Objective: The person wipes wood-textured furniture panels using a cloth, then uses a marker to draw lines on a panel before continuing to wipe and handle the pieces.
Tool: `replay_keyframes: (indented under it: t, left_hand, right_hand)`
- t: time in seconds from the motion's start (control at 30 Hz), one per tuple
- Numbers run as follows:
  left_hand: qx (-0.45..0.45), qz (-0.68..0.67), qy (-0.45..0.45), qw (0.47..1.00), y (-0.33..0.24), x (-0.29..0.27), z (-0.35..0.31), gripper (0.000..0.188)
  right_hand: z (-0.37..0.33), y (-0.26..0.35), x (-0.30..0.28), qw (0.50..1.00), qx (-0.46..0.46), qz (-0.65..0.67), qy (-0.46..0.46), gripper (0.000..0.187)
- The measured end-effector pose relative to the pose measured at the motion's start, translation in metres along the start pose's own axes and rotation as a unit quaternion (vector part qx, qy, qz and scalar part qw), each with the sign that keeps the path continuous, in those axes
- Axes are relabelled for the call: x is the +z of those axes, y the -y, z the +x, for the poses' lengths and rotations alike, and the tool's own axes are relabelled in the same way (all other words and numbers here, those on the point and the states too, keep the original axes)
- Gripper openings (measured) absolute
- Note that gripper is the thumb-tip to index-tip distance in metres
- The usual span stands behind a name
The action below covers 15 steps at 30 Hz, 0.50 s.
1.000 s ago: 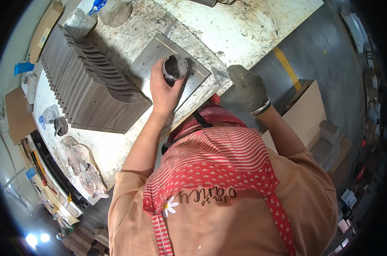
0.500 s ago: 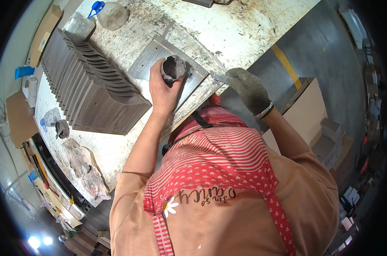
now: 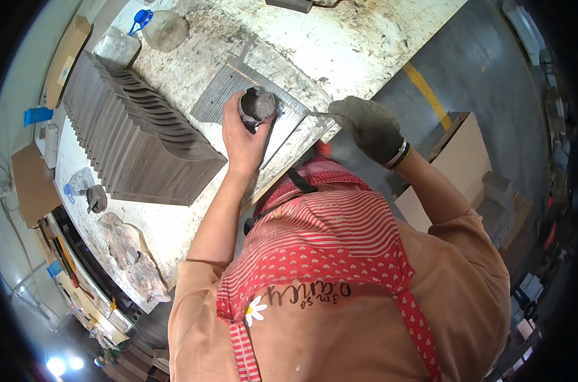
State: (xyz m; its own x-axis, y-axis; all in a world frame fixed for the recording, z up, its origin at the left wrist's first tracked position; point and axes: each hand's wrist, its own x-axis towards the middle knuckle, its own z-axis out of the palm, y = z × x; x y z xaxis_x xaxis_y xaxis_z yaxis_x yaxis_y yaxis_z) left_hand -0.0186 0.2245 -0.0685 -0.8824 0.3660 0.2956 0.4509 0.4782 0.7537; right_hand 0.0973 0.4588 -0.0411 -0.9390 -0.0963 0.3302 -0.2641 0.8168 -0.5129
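Cup: a small grey, smeared cup (image 3: pixel 258 105) is sitting in my bare left hand (image 3: pixel 243 137), held over the grey ridged panel (image 3: pixel 238 89) near the worktop's front edge.
Left hand: my fingers are wrapping tight around the cup's side, its mouth facing up.
Right hand: my gloved right hand (image 3: pixel 368 127) is closing on a thin blade tool (image 3: pixel 319 114); its tip is pointing toward the cup, just beside the panel's right end.
Panel: lying flat on the stained white worktop (image 3: pixel 365 38).
Stack: fanned dark panels (image 3: pixel 136 137) are standing left of the cup, well apart from it.
Back corner: a clear jar with a blue lid (image 3: pixel 161 28).
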Motion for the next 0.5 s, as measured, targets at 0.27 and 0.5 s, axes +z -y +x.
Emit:
replay_keyframes:
  t: [0.27, 0.5]
  left_hand:
    - [0.007, 0.003, -0.003, 1.0, 0.0, 0.001, 0.001, 0.066]
    - [0.0, 0.009, -0.002, 1.0, 0.003, -0.001, -0.002, 0.062]
  right_hand:
    - [-0.017, -0.009, 0.038, 0.827, 0.347, 0.442, 0.029, 0.016]
    - [-0.011, 0.0, 0.033, 0.961, 0.222, 0.153, 0.064, 0.015]
